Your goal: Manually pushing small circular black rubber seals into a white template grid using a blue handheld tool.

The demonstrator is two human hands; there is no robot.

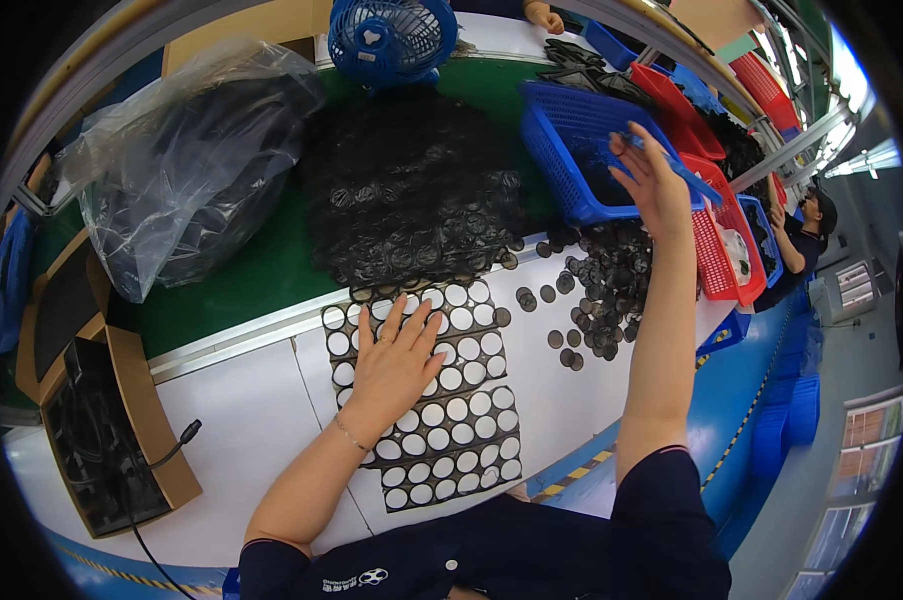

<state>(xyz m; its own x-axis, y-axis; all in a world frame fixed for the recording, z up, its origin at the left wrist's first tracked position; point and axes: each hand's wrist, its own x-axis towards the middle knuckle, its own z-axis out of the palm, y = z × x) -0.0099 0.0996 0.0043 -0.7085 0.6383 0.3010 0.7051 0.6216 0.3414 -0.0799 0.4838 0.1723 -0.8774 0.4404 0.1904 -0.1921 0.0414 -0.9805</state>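
My left hand (393, 361) lies flat, fingers spread, on thin black sheets (423, 412) with rows of round openings that show white. My right hand (658, 185) is raised at the right side of a blue plastic basket (554, 168), palm turned up and fingers bent. A slim blue tool-like thing (699, 184) runs through its grip; its exact kind is unclear. Below the basket, many small dark round discs (608, 285) lie heaped and scattered on the white table. Beyond my left hand is a thick stack of black disc sheets (412, 190).
A clear plastic bag (187, 170) of dark material sits at the back left. In front of it stands an open cardboard box (144, 400) with black contents and a cable. A blue fan (392, 40) stands behind. Red baskets (714, 245) line the right; a co-worker (807, 240) is beyond.
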